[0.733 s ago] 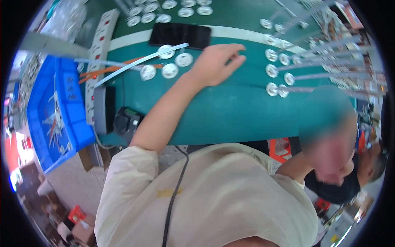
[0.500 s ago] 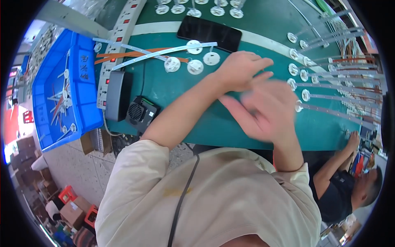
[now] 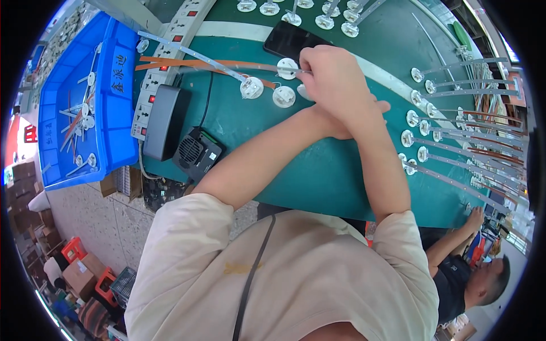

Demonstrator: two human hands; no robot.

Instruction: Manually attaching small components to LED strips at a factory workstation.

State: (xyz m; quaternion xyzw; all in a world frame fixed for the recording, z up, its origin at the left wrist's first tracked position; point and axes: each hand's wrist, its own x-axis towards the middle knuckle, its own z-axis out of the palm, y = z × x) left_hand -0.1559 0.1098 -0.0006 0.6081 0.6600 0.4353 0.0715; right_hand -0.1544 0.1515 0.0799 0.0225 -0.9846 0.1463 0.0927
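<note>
My right hand (image 3: 335, 74) reaches across my left wrist, its fingers pinched on the near end of a thin LED strip (image 3: 291, 70). The strip is smeared by motion and passes over a round white disc. My left hand (image 3: 341, 132) lies beneath the right wrist; only part of it and a fingertip show. Beside the right hand, white discs with small fittings (image 3: 284, 96) lie on the green table mat (image 3: 239, 128). Another pale strip (image 3: 193, 53) slants down to a disc (image 3: 251, 87), crossing orange strips (image 3: 156, 63).
A black phone (image 3: 290, 38) lies beyond my right hand. At left stand a power strip (image 3: 152, 85), a grey box (image 3: 166, 122), a black device with a fan grille (image 3: 196, 153) and a blue bin (image 3: 116, 113). Strips with discs line the right, where a co-worker (image 3: 455, 278) sits.
My right hand has swung left over the left wrist and taken hold of a strip, which has shifted. My left hand has sunk beneath it. The whole view has shifted slightly.
</note>
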